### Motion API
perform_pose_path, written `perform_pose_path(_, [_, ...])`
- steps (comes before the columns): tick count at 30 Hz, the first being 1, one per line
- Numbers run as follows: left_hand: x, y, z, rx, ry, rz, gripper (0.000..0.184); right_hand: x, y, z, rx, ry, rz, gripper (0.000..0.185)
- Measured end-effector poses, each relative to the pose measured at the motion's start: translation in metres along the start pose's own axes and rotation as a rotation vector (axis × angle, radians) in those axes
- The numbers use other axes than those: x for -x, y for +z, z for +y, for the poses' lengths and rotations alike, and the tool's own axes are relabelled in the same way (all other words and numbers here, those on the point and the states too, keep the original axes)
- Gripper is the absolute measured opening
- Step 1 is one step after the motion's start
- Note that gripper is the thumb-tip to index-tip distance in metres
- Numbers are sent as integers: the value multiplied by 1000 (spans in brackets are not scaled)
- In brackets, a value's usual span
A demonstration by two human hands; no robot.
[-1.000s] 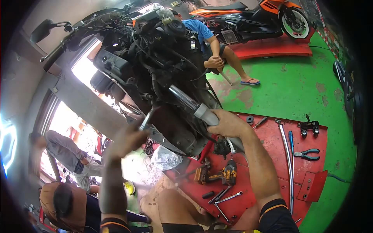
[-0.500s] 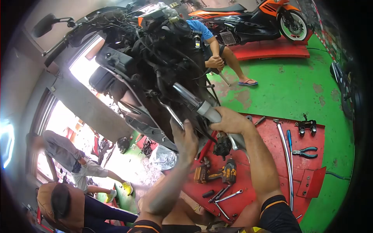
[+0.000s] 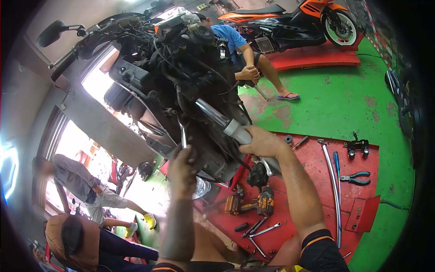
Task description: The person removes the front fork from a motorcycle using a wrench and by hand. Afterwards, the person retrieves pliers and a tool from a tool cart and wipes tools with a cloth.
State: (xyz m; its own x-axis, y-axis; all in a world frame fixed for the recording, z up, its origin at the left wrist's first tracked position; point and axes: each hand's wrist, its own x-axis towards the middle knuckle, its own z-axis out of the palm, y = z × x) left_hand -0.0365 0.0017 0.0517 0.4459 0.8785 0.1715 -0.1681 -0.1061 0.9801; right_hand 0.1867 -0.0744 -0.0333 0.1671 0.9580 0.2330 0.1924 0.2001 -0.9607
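Observation:
The stripped front of a motorcycle (image 3: 181, 68) fills the upper middle, its wiring and frame exposed. My left hand (image 3: 182, 165) is closed round a chrome wrench (image 3: 183, 135), whose upper end reaches the underside of the frame. Right of it, my right hand (image 3: 265, 144) grips the grey lower end of a fork tube (image 3: 217, 115); its chrome part points up and left into the dark body. Below my right hand a black caliper-like part (image 3: 257, 174) hangs beside the frame.
On the red platform (image 3: 312, 181) lie a yellow-black power drill (image 3: 266, 201), wrenches (image 3: 265, 230), pliers (image 3: 355, 178) and a long metal tube (image 3: 333, 190). A person in blue (image 3: 231, 38) sits behind the motorcycle; others are at the left. An orange motorcycle (image 3: 290, 25) stands behind.
My left hand swung right with the wrench, then back left, and the wrench now stands more upright. My right hand and the fork tube shifted slightly right, then back left.

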Motion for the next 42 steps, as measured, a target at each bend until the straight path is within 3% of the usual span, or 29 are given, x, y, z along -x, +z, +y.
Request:
perform_pose_path(2, [-5,32,-60,-110,300,298,26,-4,-1,1,-47,19,-10,45])
perform_pose_path(4, [-7,60,-70,-27,446,222,28,-4,-4,-1,12,27,20,47])
perform_pose_path(7, [4,48,-60,-164,383,119,35,-3,2,7,40,10,38,50])
perform_pose_path(10, [30,41,-12,-346,138,77,44,0,0,-6,105,-10,63,50])
perform_pose_path(11, [16,17,-16,-476,206,47,52,2,0,-7,117,-12,65,49])
perform_pose_path(12, [14,5,-2,-463,133,-57,46,2,0,-7,129,-13,64,48])
perform_pose_path(13, [7,-16,16,-857,374,-136,38,0,-1,-5,114,-12,62,47])
perform_pose_path(15, [1,-32,67,-1050,252,-260,21,-3,1,4,75,-1,52,47])
perform_pose_path(16, [6,-16,99,-825,-94,-296,16,-2,2,1,83,-2,51,47])
perform_pose_path(17, [8,-8,103,-836,-79,-277,14,0,2,-3,95,-2,54,47])
perform_pose_path(20, [16,6,26,-575,96,-41,12,-2,-1,-2,128,-24,71,47])
perform_pose_path(21, [17,4,19,-151,26,-137,13,-3,1,0,134,-35,72,47])
perform_pose_path(24, [9,0,23,-450,11,-76,15,-2,2,0,124,-21,79,46])
perform_pose_path(25, [10,0,30,-437,-81,-137,15,-2,3,-1,106,-13,60,46])
perform_pose_path(28, [7,19,55,-240,-453,-1,16,-3,1,-2,66,-10,34,45])
perform_pose_path(42, [2,35,-34,45,40,46,21,-3,0,-1,-38,-16,-21,39])
